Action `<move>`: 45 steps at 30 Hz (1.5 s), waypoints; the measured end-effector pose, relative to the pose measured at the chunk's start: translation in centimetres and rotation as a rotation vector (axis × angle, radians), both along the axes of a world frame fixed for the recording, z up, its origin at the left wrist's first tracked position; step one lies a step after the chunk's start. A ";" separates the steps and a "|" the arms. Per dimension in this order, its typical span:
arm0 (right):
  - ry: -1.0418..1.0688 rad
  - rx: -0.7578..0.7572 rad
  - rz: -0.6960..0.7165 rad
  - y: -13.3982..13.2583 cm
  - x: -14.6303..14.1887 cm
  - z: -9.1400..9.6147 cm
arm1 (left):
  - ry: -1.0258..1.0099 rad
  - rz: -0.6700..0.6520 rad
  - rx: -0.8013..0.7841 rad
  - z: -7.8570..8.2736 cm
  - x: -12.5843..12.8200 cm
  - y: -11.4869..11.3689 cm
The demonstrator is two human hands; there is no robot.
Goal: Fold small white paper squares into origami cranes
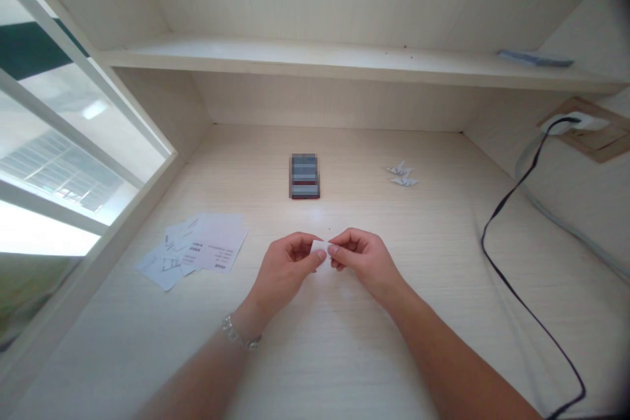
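Between my two hands, above the middle of the desk, is a small piece of white paper (319, 246). My left hand (290, 262) pinches it from the left, with the thumb on its face. From the other side, the thumb and fingertips of my right hand (361, 257) close on its right edge. My fingers cover part of the paper, so its full shape is hidden. To the left lie several loose printed paper sheets (216, 243), overlapping. Small folded paper pieces (402, 174) with pointed ends rest at the back right.
A phone (304, 176), its screen pixelated, lies beyond my hands. On the right, a black cable (512, 289) runs from a wall socket (590, 128) down to the desk (315, 367). A shelf (315, 59) spans the back, and a window (63, 131) is at the left.
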State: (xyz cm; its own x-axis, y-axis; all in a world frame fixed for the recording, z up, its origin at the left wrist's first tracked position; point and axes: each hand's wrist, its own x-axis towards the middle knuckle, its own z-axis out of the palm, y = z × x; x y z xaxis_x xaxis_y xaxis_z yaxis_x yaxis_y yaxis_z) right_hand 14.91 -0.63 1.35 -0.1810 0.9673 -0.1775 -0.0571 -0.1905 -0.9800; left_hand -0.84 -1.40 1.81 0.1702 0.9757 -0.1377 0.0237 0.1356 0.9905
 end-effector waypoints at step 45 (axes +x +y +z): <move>0.218 -0.117 0.023 -0.3 0.8 0.3 | -0.018 -0.006 0.235 0.0 -0.1 -0.5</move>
State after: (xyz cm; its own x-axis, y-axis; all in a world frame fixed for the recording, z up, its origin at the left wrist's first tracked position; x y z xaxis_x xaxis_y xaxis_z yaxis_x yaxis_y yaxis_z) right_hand 15.66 -0.92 1.64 -0.2493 0.9377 -0.2421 -0.2590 -0.3054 -0.9163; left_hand -0.93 -1.93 1.85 0.1761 0.9796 0.0965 0.0057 -0.0991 0.9951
